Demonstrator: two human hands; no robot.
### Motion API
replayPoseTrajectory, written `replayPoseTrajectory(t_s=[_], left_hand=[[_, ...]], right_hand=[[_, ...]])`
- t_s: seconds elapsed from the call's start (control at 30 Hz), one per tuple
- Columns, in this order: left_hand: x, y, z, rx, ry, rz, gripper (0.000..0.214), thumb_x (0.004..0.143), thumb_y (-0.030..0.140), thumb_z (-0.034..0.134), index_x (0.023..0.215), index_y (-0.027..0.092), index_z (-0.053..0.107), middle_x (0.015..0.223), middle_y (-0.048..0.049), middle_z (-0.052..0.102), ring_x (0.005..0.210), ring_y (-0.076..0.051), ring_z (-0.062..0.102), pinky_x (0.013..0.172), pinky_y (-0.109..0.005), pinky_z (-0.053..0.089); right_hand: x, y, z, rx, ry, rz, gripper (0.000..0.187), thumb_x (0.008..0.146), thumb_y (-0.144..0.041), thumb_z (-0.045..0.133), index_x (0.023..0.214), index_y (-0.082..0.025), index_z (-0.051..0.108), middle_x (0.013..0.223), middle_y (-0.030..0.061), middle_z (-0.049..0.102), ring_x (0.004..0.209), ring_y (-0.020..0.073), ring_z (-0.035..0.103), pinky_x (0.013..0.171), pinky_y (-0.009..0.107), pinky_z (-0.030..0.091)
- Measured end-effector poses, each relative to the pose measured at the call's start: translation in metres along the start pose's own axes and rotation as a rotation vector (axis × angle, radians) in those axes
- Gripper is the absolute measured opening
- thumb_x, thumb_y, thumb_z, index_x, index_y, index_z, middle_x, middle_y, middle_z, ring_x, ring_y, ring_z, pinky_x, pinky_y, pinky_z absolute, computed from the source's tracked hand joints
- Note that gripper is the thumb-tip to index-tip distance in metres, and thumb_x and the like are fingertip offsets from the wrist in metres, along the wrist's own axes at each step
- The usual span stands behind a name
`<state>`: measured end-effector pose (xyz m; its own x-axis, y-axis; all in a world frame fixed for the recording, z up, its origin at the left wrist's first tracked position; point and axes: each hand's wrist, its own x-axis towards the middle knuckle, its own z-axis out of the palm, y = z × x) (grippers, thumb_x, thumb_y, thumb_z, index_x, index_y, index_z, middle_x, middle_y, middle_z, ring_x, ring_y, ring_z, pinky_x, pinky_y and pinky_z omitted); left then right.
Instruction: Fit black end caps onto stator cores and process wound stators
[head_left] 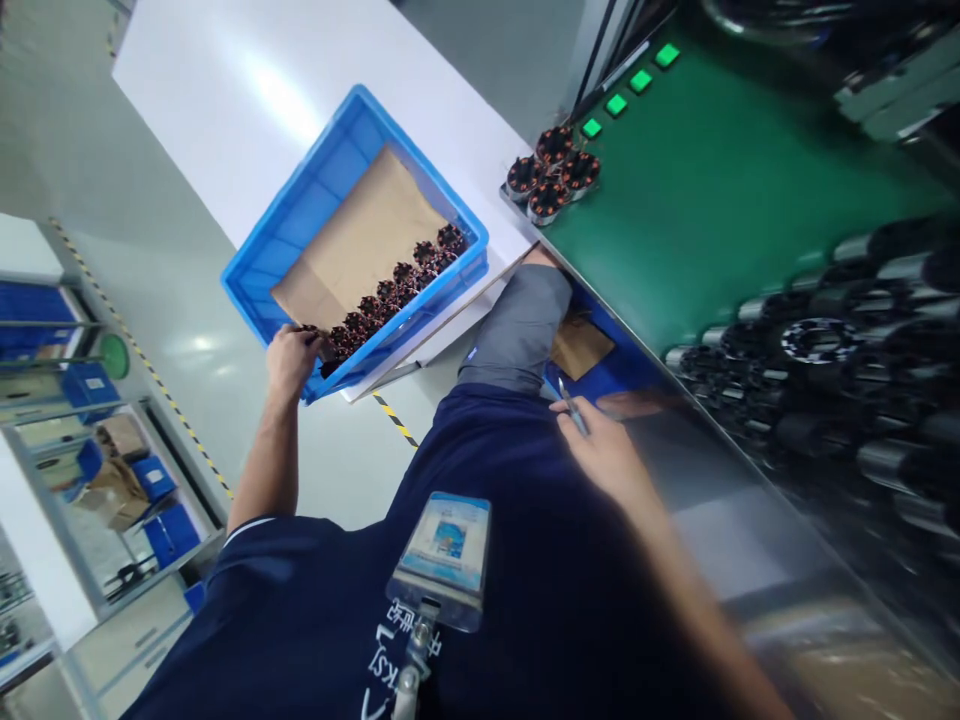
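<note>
Two bare hands show beyond a hanging ID badge (442, 560): the right hand (604, 455) pinches a slim silver pen (571, 408), and the left hand (291, 362) grips the rim of a blue plastic crate (322, 170), just beside a row of copper-wound stators (390, 300) on kraft paper (360, 235). Four stators (553, 175) sit clustered at the edge of a green bench mat (712, 200).

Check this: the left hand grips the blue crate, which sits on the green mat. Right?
No: the head view shows the blue crate sits on a white surface, not the green mat. The left hand does grip it.
</note>
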<state>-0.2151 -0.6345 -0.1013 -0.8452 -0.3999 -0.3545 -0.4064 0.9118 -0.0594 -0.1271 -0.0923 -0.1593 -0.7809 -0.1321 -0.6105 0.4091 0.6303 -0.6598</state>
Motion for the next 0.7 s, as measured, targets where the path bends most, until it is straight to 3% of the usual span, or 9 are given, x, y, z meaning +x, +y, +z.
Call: replayPoseTrajectory(t_s=[0.1, 0.2, 0.33, 0.43, 0.53, 0.6, 0.7], left_hand=[[-0.003, 0.0, 0.009, 0.053, -0.107, -0.021, 0.035, 0.112, 0.045, 0.068, 0.108, 0.014, 0.084, 0.118, -0.018, 0.084, 0.122, -0.034, 0.079, 0.114, -0.05, 0.064], [-0.007, 0.0, 0.005, 0.077, -0.22, -0.001, 0.038, 0.115, 0.052, 0.076, 0.107, 0.015, 0.08, 0.107, -0.0082, 0.082, 0.107, -0.024, 0.08, 0.105, -0.046, 0.068], [-0.009, 0.005, -0.025, 0.091, -0.243, 0.029, 0.036, 0.113, 0.05, 0.082, 0.106, 0.014, 0.08, 0.1, -0.0044, 0.081, 0.098, -0.023, 0.081, 0.099, -0.044, 0.07], [0.001, 0.029, -0.06, 0.076, -0.092, 0.063, 0.029, 0.111, 0.042, 0.079, 0.115, 0.014, 0.085, 0.102, -0.0108, 0.085, 0.105, -0.032, 0.083, 0.107, -0.052, 0.068], [0.02, 0.095, -0.083, -0.018, 0.157, 0.216, 0.045, 0.117, 0.044, 0.064, 0.154, 0.022, 0.077, 0.151, -0.0132, 0.082, 0.141, -0.034, 0.077, 0.131, -0.054, 0.058], [0.031, 0.163, -0.082, -0.154, 0.306, 0.473, 0.047, 0.115, 0.05, 0.068, 0.157, 0.031, 0.076, 0.17, -0.0078, 0.071, 0.158, -0.031, 0.066, 0.143, -0.051, 0.048], [0.042, 0.275, -0.061, -0.216, 0.275, 0.867, 0.049, 0.109, 0.053, 0.076, 0.155, 0.034, 0.078, 0.184, -0.0049, 0.058, 0.174, -0.031, 0.047, 0.151, -0.056, 0.038]], right_hand=[[0.001, -0.005, 0.0, -0.015, -0.028, -0.018, 0.038, 0.103, -0.045, 0.06, 0.123, -0.024, 0.084, 0.087, 0.0074, 0.082, 0.075, 0.0256, 0.074, 0.082, 0.036, 0.058], [0.001, -0.009, 0.001, -0.012, -0.046, -0.041, 0.038, 0.104, -0.046, 0.06, 0.124, -0.024, 0.083, 0.086, 0.0068, 0.081, 0.074, 0.0254, 0.074, 0.082, 0.036, 0.058], [-0.003, -0.011, 0.001, 0.011, -0.047, -0.07, 0.033, 0.104, -0.045, 0.062, 0.12, -0.025, 0.083, 0.091, 0.0081, 0.084, 0.078, 0.0262, 0.076, 0.083, 0.037, 0.06], [-0.006, -0.011, -0.001, 0.032, -0.037, -0.085, 0.029, 0.103, -0.043, 0.065, 0.12, -0.027, 0.082, 0.091, 0.0071, 0.085, 0.079, 0.0261, 0.078, 0.083, 0.036, 0.062], [-0.008, -0.011, -0.005, 0.043, -0.009, -0.087, 0.028, 0.104, -0.042, 0.064, 0.12, -0.027, 0.082, 0.091, 0.0058, 0.086, 0.08, 0.0254, 0.079, 0.087, 0.036, 0.064], [-0.011, -0.012, -0.008, 0.05, 0.016, -0.085, 0.029, 0.105, -0.042, 0.063, 0.121, -0.026, 0.082, 0.095, 0.0063, 0.087, 0.083, 0.0254, 0.08, 0.09, 0.036, 0.064], [-0.019, -0.013, -0.015, 0.069, 0.061, -0.077, 0.029, 0.106, -0.043, 0.064, 0.122, -0.026, 0.082, 0.102, 0.0075, 0.089, 0.091, 0.0267, 0.083, 0.096, 0.037, 0.065]])
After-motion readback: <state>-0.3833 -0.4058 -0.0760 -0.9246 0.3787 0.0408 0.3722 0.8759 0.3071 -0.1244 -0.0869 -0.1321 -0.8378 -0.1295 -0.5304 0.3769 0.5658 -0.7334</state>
